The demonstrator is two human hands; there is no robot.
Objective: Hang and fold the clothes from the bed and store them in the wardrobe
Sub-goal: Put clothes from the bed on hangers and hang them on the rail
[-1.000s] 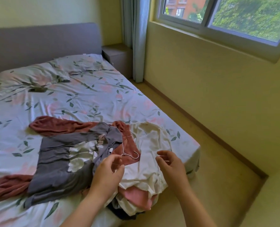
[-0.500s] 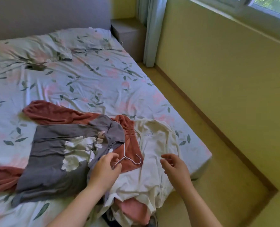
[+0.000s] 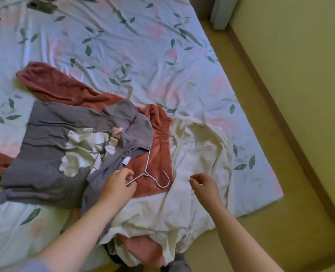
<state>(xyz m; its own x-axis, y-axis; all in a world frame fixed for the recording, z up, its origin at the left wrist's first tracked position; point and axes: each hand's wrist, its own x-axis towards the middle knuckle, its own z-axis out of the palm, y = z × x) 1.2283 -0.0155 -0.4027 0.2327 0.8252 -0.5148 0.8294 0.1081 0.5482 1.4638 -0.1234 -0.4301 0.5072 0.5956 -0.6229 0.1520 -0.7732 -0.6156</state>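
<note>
Head view. Left hand (image 3: 118,188): fingers (image 3: 128,173) pinch one arm of the white wire hanger (image 3: 145,172). Its other arm runs into the neck of the grey shirt (image 3: 45,154), probably being threaded in for hanging.

Right hand (image 3: 204,185) hovers over the cream garment (image 3: 204,160), fingers curled; I cannot tell if they hold anything.

Clothes lie heaped at the bed's (image 3: 162,55) near corner. Wardrobe out of sight.

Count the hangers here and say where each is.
2. The first hanger pokes from the grey shirt, over the rust-red garment, pinched by the left hand. The second hanger shows only its hook on the cream garment. Others may be buried.
</note>
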